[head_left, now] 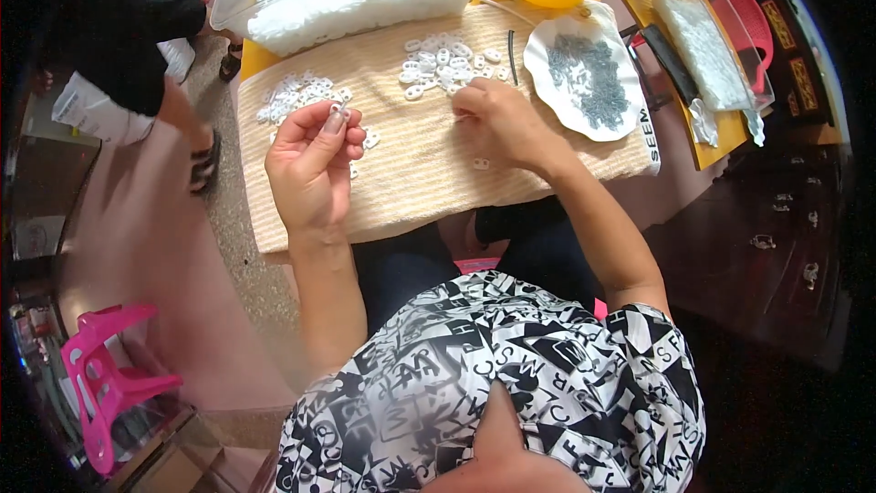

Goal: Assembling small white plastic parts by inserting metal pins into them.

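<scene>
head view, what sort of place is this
Perhaps a home or small workshop used for handwork: a cloth-covered table carries piles of small white pieces, beside a clear bin heaped with white contents, while a pink plastic stool stands off to the left.

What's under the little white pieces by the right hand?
A striped cream-and-tan cloth shows around the white pieces and between some of them. Whatever is directly beneath each piece is covered, and the right hand hides the spot under it too.
</scene>
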A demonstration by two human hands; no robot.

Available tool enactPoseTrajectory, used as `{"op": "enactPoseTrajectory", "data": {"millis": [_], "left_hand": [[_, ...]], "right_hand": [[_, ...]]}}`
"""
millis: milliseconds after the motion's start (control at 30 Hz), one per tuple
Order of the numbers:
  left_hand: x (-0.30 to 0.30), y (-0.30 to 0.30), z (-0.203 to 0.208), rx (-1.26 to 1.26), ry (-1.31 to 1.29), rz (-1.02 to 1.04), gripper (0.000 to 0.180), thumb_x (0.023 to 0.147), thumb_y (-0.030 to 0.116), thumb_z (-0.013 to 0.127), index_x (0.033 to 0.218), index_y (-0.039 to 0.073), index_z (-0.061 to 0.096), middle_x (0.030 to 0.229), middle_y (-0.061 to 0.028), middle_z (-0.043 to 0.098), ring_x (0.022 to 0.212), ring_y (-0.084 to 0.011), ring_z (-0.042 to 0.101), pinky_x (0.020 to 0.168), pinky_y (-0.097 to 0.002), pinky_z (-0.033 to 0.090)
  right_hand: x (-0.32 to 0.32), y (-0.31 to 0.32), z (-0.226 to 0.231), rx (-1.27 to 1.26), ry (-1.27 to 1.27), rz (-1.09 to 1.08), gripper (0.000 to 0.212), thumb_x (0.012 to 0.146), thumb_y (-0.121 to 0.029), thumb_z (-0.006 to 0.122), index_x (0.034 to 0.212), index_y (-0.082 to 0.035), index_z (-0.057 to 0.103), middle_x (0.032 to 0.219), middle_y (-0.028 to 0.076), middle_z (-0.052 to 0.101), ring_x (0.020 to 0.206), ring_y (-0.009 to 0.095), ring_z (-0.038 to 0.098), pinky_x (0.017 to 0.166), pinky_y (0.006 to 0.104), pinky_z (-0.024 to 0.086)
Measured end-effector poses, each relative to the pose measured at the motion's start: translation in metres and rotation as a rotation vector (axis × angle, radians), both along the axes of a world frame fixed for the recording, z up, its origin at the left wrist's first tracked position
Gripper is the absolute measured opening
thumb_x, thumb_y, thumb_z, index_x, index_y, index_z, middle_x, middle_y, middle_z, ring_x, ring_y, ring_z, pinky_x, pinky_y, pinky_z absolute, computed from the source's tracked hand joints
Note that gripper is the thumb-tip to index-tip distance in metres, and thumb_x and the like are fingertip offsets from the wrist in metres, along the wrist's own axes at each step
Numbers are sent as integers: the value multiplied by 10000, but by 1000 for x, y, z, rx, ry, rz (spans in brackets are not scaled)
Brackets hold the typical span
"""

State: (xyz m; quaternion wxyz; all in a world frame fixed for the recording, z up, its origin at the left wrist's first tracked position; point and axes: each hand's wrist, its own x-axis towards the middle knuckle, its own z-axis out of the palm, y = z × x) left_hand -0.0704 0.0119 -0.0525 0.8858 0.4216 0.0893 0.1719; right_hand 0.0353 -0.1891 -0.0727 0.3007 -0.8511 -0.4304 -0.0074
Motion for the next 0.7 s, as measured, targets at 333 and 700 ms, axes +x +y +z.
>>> {"op": "enactPoseTrajectory", "data": {"millis": [333,700], "left_hand": [[1,-4,1,-23,23,-1,105,788,-24,555,893,-24,564,789,-151,607,631,-169,583,547,-234,469],[1,-11,2,-19,30,-14,100,788,-26,555,887,-30,562,780,-149,604,632,-169,582,541,-235,469]], "right_hand": [[20,45,-2,-148,-201,36,126,700,-66,540,808,-60,605,755,131,545,776,300,548,672,367,448],[-9,21,32,381,523,-68,59,804,-60,545,819,-18,507,698,69,540,638,163,552,541,266,431]]}}
